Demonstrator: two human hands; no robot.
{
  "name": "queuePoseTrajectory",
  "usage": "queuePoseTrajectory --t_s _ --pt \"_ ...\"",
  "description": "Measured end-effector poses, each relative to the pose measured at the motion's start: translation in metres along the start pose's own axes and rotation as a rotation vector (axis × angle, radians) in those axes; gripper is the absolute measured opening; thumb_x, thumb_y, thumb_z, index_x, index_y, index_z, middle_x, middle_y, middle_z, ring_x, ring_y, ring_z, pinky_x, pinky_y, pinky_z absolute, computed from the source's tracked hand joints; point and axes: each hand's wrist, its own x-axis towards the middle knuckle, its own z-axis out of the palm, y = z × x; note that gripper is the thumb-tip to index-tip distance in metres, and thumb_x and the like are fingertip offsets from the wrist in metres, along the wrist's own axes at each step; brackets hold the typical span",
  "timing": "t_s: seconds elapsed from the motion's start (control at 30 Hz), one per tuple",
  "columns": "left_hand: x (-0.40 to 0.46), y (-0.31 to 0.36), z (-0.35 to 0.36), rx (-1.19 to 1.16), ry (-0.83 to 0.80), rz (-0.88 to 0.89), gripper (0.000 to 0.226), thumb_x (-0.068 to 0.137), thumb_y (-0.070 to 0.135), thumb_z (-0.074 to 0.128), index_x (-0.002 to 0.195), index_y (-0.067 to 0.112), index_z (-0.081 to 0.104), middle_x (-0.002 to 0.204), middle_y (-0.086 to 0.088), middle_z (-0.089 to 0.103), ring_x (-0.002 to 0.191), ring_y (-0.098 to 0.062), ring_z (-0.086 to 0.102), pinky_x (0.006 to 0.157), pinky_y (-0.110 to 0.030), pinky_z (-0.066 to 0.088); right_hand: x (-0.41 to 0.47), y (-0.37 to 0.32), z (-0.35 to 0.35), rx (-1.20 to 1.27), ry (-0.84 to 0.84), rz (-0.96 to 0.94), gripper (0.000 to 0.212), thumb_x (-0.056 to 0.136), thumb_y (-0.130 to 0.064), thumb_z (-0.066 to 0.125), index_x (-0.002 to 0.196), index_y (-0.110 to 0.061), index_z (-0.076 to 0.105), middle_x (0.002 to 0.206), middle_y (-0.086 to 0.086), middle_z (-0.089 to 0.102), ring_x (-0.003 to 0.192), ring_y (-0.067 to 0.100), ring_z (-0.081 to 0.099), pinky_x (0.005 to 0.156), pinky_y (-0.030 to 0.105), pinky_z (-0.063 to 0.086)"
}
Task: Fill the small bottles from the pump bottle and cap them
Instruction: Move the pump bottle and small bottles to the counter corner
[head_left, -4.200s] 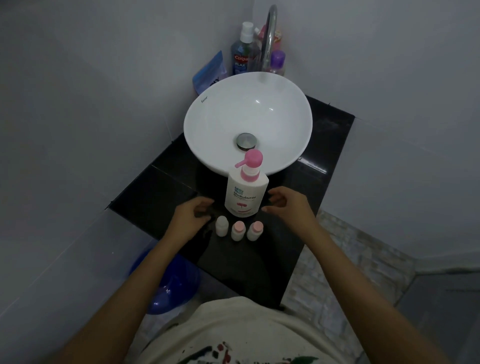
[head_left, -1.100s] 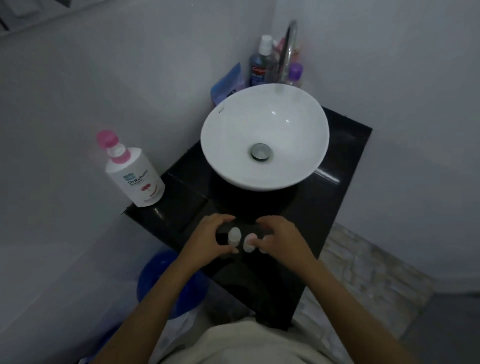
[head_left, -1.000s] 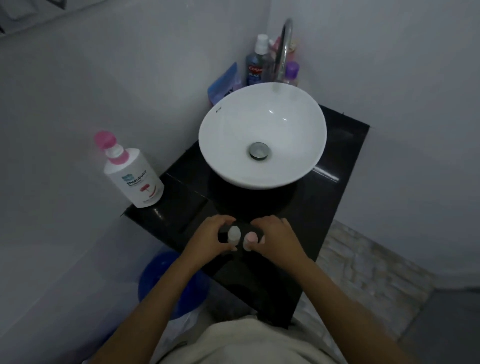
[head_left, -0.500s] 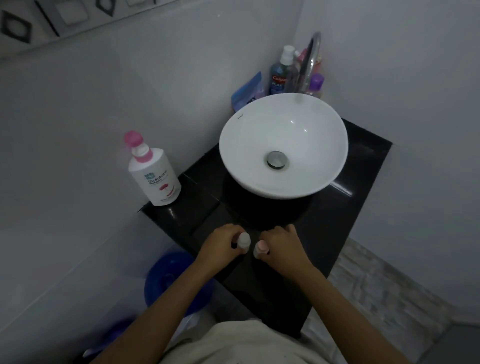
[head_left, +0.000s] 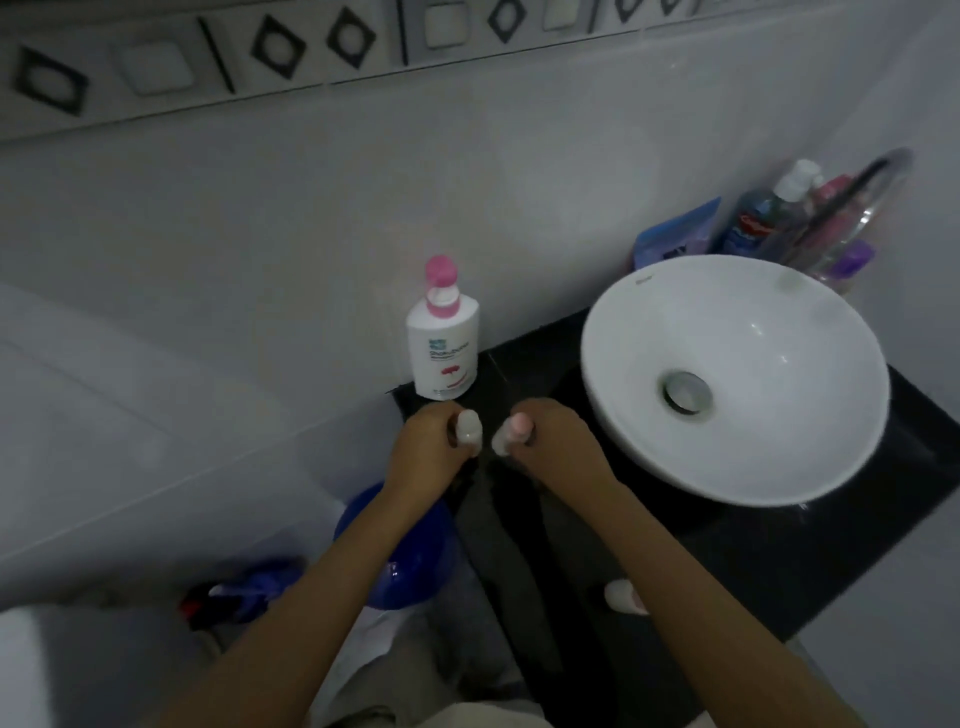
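The white pump bottle (head_left: 442, 347) with a pink pump head stands at the back left corner of the black counter (head_left: 810, 561), against the wall. Just in front of it, my left hand (head_left: 426, 452) is shut on a small white-capped bottle (head_left: 468, 427). My right hand (head_left: 553, 441) is shut on a small bottle with a pink cap (head_left: 511, 432). The two small bottles are held close together, a little apart. A third small bottle (head_left: 623, 596) stands on the counter near the front edge, partly hidden by my right forearm.
A white bowl basin (head_left: 737, 379) fills the right half of the counter. Behind it stand a curved tap (head_left: 852, 208), a mouthwash bottle (head_left: 763, 218) and a blue packet (head_left: 675, 234). A blue bucket (head_left: 400, 545) sits on the floor below the counter's left edge.
The view has swung left, so the basin now sits at the right. Both hands have carried a small bottle each towards the pump bottle, leaving the third behind.
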Motion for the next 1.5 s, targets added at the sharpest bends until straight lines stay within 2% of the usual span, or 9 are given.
queuePoseTrajectory --t_s 0.1,0.3,0.5,0.67,0.87,1.07,1.3,1.43,1.5 --pt "0.015 -0.007 -0.004 0.027 0.067 -0.072 0.024 0.077 0.013 0.072 0.099 0.011 0.064 0.100 -0.002 0.062 0.086 -0.013 0.055 0.070 -0.024 0.041 0.040 -0.013 0.008 0.018 -0.039 0.016 0.015 0.084 -0.014 0.058 0.091 -0.001 0.062 0.092 0.014 0.063 0.087 0.026 0.062 0.079 0.034 0.050" --pt "0.033 -0.020 -0.002 0.012 0.116 -0.165 0.017 0.074 0.012 0.070 0.090 0.010 0.063 0.094 -0.010 0.067 0.081 -0.019 0.059 0.063 -0.026 0.038 0.078 -0.012 0.034 0.090 -0.015 -0.033 0.011 0.082 -0.008 0.061 0.088 0.001 0.061 0.093 0.016 0.063 0.085 0.028 0.062 0.077 0.038 0.054" --pt "0.036 -0.023 0.000 -0.046 0.169 -0.191 0.015 0.075 0.011 0.070 0.088 0.010 0.064 0.087 -0.006 0.066 0.077 -0.019 0.058 0.063 -0.026 0.039 0.085 -0.010 0.053 0.205 -0.012 0.005 0.006 0.082 -0.010 0.062 0.084 -0.006 0.058 0.095 0.016 0.063 0.087 0.027 0.062 0.079 0.040 0.055" --pt "0.038 -0.024 0.003 -0.076 0.195 -0.196 0.016 0.076 0.012 0.073 0.090 0.013 0.064 0.088 -0.005 0.067 0.078 -0.018 0.060 0.067 -0.028 0.047 0.086 -0.010 0.058 0.257 0.011 0.024 0.014 0.083 -0.017 0.063 0.091 -0.005 0.060 0.097 0.013 0.063 0.088 0.024 0.062 0.079 0.041 0.056" --pt "0.037 -0.028 0.004 -0.116 0.207 -0.181 0.020 0.073 0.013 0.076 0.089 0.014 0.065 0.091 -0.007 0.070 0.080 -0.019 0.063 0.073 -0.033 0.053 0.090 -0.009 0.059 0.214 -0.007 0.025 0.020 0.083 -0.016 0.064 0.101 -0.007 0.059 0.107 0.012 0.062 0.098 0.024 0.061 0.088 0.040 0.053" --pt "0.039 -0.031 0.003 -0.139 0.179 -0.194 0.026 0.070 0.013 0.078 0.091 0.016 0.065 0.093 -0.005 0.069 0.082 -0.018 0.064 0.077 -0.039 0.056 0.089 -0.009 0.057 0.189 -0.008 0.016 0.018 0.084 -0.015 0.062 0.099 -0.006 0.058 0.105 0.012 0.061 0.096 0.023 0.060 0.086 0.038 0.054" --pt "0.031 -0.038 -0.002 -0.124 0.179 -0.165 0.036 0.070 0.009 0.079 0.102 0.011 0.064 0.101 -0.009 0.066 0.090 -0.020 0.061 0.081 -0.034 0.053 0.080 0.002 0.051 0.161 -0.042 -0.036 0.028 0.080 -0.015 0.068 0.105 -0.016 0.055 0.109 0.007 0.062 0.100 0.021 0.060 0.088 0.042 0.053" --pt "0.008 -0.044 -0.004 0.025 0.322 -0.045 0.030 0.076 0.017 0.076 0.102 0.012 0.063 0.098 -0.007 0.061 0.092 -0.018 0.056 0.078 -0.028 0.045 0.061 -0.005 0.024 0.132 -0.082 -0.005 0.032 0.084 -0.015 0.064 0.115 -0.011 0.054 0.114 0.011 0.058 0.099 0.021 0.058 0.089 0.037 0.051" --pt "-0.009 -0.043 -0.002 0.069 0.329 0.073 0.025 0.080 0.021 0.073 0.101 0.012 0.064 0.096 -0.005 0.062 0.091 -0.015 0.054 0.079 -0.029 0.045 0.039 -0.007 0.006 0.140 -0.044 -0.016 0.035 0.084 -0.018 0.065 0.117 -0.012 0.056 0.115 0.008 0.059 0.095 0.015 0.056 0.089 0.031 0.049"
